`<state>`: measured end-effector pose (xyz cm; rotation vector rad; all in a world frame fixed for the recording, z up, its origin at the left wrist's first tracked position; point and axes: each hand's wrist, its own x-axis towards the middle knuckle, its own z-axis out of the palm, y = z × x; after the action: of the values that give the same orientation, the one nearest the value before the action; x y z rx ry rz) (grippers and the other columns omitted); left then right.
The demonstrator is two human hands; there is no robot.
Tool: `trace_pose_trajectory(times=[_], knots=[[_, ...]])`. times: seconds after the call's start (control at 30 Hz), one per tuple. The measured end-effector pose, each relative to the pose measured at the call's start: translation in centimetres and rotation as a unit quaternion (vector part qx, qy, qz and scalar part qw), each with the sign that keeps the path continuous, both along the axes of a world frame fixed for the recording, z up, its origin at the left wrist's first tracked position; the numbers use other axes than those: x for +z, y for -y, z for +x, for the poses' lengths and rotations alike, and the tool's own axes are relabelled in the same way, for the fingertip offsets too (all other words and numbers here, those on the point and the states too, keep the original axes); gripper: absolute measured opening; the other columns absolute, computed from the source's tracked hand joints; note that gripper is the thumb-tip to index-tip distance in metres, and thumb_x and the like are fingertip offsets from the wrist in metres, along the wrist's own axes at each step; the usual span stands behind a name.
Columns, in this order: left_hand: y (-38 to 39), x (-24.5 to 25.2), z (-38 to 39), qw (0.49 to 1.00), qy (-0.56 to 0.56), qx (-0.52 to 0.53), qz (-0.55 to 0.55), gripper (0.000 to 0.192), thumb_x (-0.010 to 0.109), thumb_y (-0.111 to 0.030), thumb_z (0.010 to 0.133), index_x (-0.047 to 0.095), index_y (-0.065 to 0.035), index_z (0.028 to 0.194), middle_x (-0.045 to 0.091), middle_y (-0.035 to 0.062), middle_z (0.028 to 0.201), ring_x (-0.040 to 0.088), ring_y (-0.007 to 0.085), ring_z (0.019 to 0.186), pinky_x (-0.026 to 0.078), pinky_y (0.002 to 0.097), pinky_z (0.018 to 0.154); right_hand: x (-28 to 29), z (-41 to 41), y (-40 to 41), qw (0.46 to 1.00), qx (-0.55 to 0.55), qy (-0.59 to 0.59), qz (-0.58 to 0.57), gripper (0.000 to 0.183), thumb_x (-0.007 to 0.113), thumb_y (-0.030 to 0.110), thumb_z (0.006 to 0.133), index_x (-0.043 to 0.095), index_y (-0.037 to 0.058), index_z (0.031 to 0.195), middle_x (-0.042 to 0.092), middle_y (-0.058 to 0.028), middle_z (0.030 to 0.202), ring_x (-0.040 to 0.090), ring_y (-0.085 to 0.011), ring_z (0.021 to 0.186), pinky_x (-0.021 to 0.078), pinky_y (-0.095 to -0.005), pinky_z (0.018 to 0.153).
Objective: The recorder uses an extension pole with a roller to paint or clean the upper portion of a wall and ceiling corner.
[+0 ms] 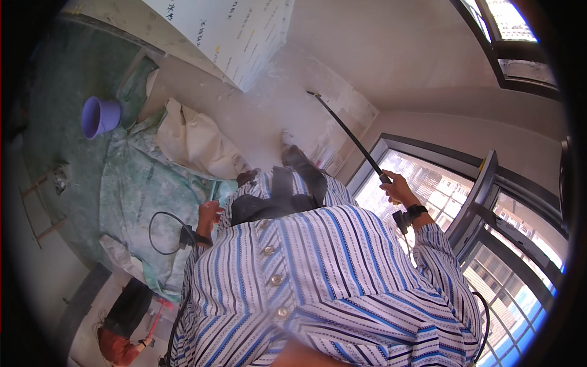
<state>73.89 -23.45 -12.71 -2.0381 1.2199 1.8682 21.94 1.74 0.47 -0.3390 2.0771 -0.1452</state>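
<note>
My right hand (398, 187) grips the lower end of a long black pole (351, 136). The pole slants up and to the left, ending in a thin, narrow head (313, 93) in front of the pale, dusty surface. Down beside my striped shirt hangs my left hand (211, 216), its fingers loosely bent and holding nothing that shows. A device is strapped to each wrist, and a thin black cable loops out near the left one. Haze blurs the area around my shoes.
A purple bucket (101, 117) and crumpled green sheeting (151, 179) lie to the left, with a beige cloth (197, 137) beside my feet. A white printed panel (229, 32) juts in above. Framed windows (419, 183) stand right. Another person (121, 339), lower left, holds a red-handled tool.
</note>
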Motion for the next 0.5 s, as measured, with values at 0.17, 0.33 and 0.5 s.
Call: trace_pose_trajectory(times=[0.17,0.33,0.5], knots=[[-0.5,-0.6,0.0,1.000,0.005,0.013,0.016,0.031,0.057,-0.027,0.080,0.060,-0.0009,0.096,0.061,0.0079,0.072,0.047,0.0121,0.041,0.035,0.0263,0.035,-1.4,-0.4,3.4,1.000,-0.008,0.019,-0.016,0.055,0.060,0.009,0.078,0.045,0.0096,0.131,0.055,-0.0071,0.060,0.054,-0.0152,0.043,0.0455,-0.0299,0.039],[-1.1,-0.5,0.4,0.998,-0.011,0.053,0.016,0.031,0.057,-0.027,0.080,0.060,-0.0005,0.096,0.060,0.0073,0.069,0.047,0.0118,0.041,0.036,0.0265,0.034,-5.4,-2.0,9.3,0.990,0.082,-0.067,-0.088,0.050,0.061,0.012,0.079,0.049,0.0081,0.127,0.056,-0.0092,0.060,0.056,-0.0164,0.043,0.0466,-0.0312,0.040],[-1.7,0.2,0.9,0.999,-0.007,0.048,0.007,0.031,0.056,-0.026,0.081,0.059,-0.0002,0.097,0.061,0.0082,0.071,0.048,0.0128,0.041,0.038,0.0273,0.035,-7.3,-3.6,14.6,0.983,0.116,-0.083,-0.117,0.045,0.062,0.015,0.078,0.052,0.0028,0.120,0.059,-0.0137,0.065,0.058,-0.0209,0.045,0.0484,-0.0323,0.045]])
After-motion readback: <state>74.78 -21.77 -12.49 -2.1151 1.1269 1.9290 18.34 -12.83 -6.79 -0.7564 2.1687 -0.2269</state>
